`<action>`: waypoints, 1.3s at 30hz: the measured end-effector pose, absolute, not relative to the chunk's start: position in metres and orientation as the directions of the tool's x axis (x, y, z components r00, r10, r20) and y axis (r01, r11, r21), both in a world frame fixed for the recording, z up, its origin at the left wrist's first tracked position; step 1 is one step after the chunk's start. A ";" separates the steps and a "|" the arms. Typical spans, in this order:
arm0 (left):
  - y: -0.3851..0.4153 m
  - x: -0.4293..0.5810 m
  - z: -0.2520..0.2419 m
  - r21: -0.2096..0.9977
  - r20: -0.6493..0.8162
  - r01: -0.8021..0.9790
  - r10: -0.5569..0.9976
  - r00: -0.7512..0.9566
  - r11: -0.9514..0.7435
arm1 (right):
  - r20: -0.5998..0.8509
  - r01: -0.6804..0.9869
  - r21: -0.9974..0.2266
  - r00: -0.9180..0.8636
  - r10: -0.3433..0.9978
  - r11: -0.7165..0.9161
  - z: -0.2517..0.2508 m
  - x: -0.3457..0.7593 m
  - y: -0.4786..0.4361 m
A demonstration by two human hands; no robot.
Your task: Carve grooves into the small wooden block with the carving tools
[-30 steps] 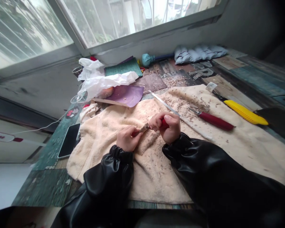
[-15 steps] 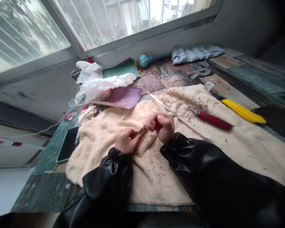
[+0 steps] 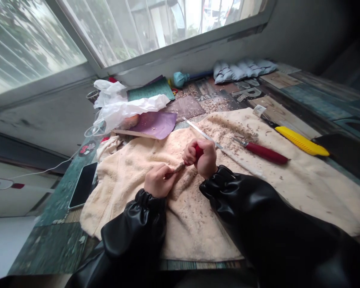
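Across the patterned table (image 3: 39, 248), a tan cloth (image 3: 123, 172) lies rumpled, presumably to cushion the work and catch debris. Right of centre, a long metal strip (image 3: 200, 132) slants over the cloth, and a yellow-handled tool (image 3: 301, 141) lies along its far right edge. Between them rests a dark red-handled tool (image 3: 265, 153), its handle pointing rightward; the spacing appears to suit reach by the right hand (image 3: 205, 158). That hand is clenched around a red handle (image 3: 199, 151), a grip suggesting force and control; the working end is not clearly visible. The left hand (image 3: 158, 181) has its fingers pinched on one end of a small brownish piece (image 3: 179, 167), apparently to steady it. The piece is located between the hands, over the cloth; whether it rests there cannot be told. Smallest, shavings (image 3: 238, 127) are scattered about, seemingly held by the cloth's nap.
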State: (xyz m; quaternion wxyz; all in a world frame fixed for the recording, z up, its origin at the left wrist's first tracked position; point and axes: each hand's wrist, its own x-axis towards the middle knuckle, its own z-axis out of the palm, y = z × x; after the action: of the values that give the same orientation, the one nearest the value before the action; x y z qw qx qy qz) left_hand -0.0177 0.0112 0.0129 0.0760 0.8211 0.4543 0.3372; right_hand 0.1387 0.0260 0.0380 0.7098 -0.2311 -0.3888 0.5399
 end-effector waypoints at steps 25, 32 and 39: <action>0.020 -0.022 0.012 0.689 0.215 0.703 0.976 0.034 -0.176 | 0.491 -0.593 -0.610 0.237 0.839 0.525 0.003 0.126 0.021; 0.019 -0.020 0.013 0.671 0.235 0.718 0.971 0.029 -0.184 | 0.292 -0.623 -0.664 0.291 0.911 0.412 0.020 0.127 0.026; 0.019 -0.021 0.012 0.654 0.258 0.725 0.965 0.055 -0.217 | 0.247 -0.623 -0.690 0.275 0.929 0.368 0.017 0.132 0.024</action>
State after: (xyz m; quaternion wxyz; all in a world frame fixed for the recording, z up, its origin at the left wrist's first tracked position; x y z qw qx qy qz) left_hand -0.0214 0.0188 0.0118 0.1788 0.7041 0.5997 0.3356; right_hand 0.1321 0.0243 0.0170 0.7622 -0.2380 -0.3211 0.5092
